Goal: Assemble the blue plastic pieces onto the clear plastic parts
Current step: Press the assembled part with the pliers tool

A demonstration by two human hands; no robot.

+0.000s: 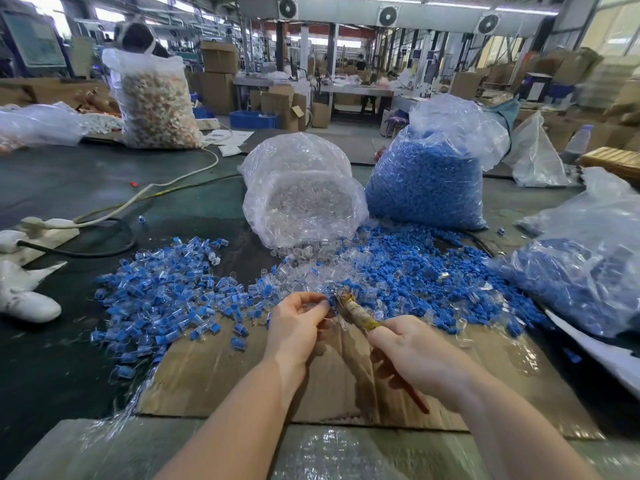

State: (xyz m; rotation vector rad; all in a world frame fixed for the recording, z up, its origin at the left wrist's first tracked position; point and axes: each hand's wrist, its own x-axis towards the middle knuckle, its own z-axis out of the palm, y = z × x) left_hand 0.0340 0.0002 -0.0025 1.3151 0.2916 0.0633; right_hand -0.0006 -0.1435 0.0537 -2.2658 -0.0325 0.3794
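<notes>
Both forearms reach in from the bottom edge over a flattened cardboard sheet [214,375], and the hands meet at its far end. The left hand [298,323] has its fingers curled round something small at its fingertips, apparently a clear part, though blur hides it. The right hand [415,355] grips a tape-wrapped tool [356,313] with a red handle end; its long axis runs from the right palm up and leftward, so its tip sits just beside the left fingertips. That alignment is what the pressing move seems to depend on. Just beyond the hands lie loose clear plastic parts [304,271], spilling from an open clear bag [301,192]. Loose blue pieces [433,278] spread to the right, nearer the right hand, below a bag of blue pieces [429,181]. Assembled units [166,289] pile to the left.
</notes>
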